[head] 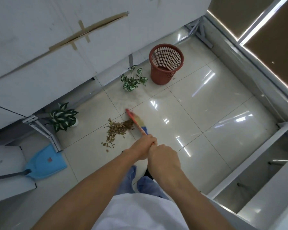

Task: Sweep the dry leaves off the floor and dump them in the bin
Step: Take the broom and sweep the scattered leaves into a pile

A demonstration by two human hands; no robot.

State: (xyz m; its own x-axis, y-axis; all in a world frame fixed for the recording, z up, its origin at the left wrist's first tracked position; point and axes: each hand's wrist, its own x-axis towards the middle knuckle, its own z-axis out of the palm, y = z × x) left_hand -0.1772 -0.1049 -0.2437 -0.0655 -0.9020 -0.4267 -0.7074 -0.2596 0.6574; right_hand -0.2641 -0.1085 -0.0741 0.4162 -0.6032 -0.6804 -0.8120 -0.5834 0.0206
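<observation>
A red-handled broom with blurred yellow bristles (136, 121) is gripped by both hands, the left hand (144, 146) wrapped further down the handle, the right hand (163, 156) closed around it just behind. The bristles are set against the right edge of a pile of dry brown leaves (118, 129) on the glossy cream tiled floor (206, 105). A red perforated plastic bin (165, 63) stands upright far right of the pile, well apart. A light blue plastic dustpan (45, 163) lies near left. Two potted variegated plants (63, 116) are seen along the left wall.

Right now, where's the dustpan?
In the head view the blue dustpan lies on the floor at the lower left, near the darker potted plant and left of the leaf pile.
</observation>
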